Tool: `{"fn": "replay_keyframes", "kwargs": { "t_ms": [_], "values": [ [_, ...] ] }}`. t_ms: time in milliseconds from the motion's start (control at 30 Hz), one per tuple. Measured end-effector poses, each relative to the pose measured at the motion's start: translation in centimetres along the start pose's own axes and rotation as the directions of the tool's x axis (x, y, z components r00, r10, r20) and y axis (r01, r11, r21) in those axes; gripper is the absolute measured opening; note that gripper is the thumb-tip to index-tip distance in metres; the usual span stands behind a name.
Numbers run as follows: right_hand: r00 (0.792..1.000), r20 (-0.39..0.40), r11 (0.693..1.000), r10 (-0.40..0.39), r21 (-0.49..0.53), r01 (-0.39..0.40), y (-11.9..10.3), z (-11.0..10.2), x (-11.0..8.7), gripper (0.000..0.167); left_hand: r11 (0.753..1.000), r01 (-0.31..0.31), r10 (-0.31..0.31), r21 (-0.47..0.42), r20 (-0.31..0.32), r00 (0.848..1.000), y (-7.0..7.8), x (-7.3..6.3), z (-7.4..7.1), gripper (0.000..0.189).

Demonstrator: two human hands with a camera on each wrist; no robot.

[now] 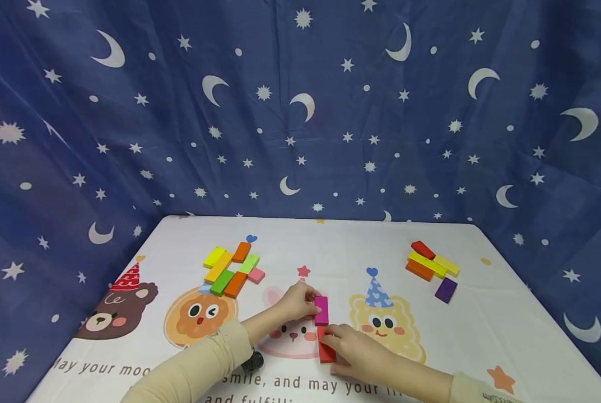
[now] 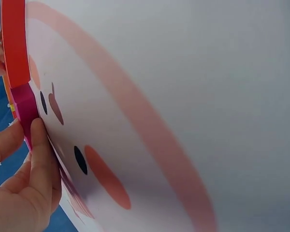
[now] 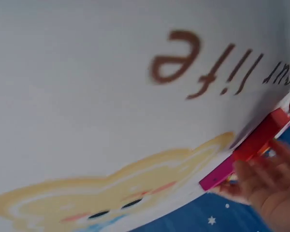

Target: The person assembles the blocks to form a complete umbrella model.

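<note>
A magenta block (image 1: 321,310) and a red block (image 1: 326,348) lie end to end in a line on the printed tablecloth, over the rabbit picture. My left hand (image 1: 298,303) pinches the magenta block between thumb and fingers, as the left wrist view shows along its side (image 2: 27,107). Over the red block my right hand (image 1: 357,351) lies with its fingers loosely bent, fingertips at the top of the block. In the right wrist view the red block (image 3: 262,135) shows beside those fingers, the thumb near its closer end. Its left face (image 2: 15,43) has no finger on it.
Left of my hands lies a flat group of yellow, orange, green and pink blocks, including a green block (image 1: 222,282). At the right are several more, among them a purple block (image 1: 446,290). A blue starry curtain (image 1: 330,157) hangs behind the table.
</note>
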State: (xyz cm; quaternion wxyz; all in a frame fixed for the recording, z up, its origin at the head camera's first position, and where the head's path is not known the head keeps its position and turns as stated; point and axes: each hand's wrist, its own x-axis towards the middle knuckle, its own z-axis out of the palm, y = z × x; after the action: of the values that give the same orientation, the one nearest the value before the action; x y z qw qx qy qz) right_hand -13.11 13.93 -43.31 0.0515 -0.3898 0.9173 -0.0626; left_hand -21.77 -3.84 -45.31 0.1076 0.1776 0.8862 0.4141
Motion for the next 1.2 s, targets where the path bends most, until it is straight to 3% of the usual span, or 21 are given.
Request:
{"fn": "replay_keyframes", "kwargs": {
  "t_ms": [67, 200, 300, 467, 667, 933, 1200],
  "values": [
    [0.997, 0.021, 0.992, -0.079, -0.102, 0.080, 0.2, 0.1, -0.2, 0.045, 1.000, -0.020, 0.020, 0.012, -0.003, 1.000, -0.1, 0.0, 0.0, 0.029],
    [0.978, -0.024, 0.947, -0.207, -0.256, 0.194, 0.6, 0.3, -0.3, 0.037, 0.998, -0.055, 0.055, 0.040, -0.006, 0.998, -0.2, -0.1, 0.1, 0.029],
    [0.969, -0.054, 0.939, -0.242, -0.265, 0.220, 0.9, 0.4, -0.1, 0.035, 0.997, -0.064, 0.064, 0.053, -0.004, 0.998, -0.3, -0.1, 0.1, 0.030],
    [0.967, -0.078, 0.946, -0.243, -0.238, 0.218, 0.9, 0.6, 0.1, 0.038, 0.996, -0.070, 0.070, 0.049, 0.000, 0.998, -0.3, -0.1, 0.0, 0.030],
    [0.963, -0.119, 0.924, -0.240, -0.333, 0.189, 0.6, 1.0, 0.5, 0.038, 0.997, -0.070, 0.070, 0.023, 0.023, 0.997, -0.3, 0.1, -0.1, 0.032],
    [0.983, -0.126, 0.962, -0.137, -0.253, 0.101, 0.8, 0.9, 0.5, 0.039, 0.994, -0.098, 0.097, 0.045, 0.020, 0.995, 0.0, 0.5, -0.2, 0.030],
    [0.968, -0.137, 0.907, -0.211, -0.396, 0.141, 0.2, 1.2, 0.3, 0.038, 0.996, -0.084, 0.083, 0.039, 0.024, 0.996, 0.0, -0.1, -0.1, 0.030]
  ]
}}
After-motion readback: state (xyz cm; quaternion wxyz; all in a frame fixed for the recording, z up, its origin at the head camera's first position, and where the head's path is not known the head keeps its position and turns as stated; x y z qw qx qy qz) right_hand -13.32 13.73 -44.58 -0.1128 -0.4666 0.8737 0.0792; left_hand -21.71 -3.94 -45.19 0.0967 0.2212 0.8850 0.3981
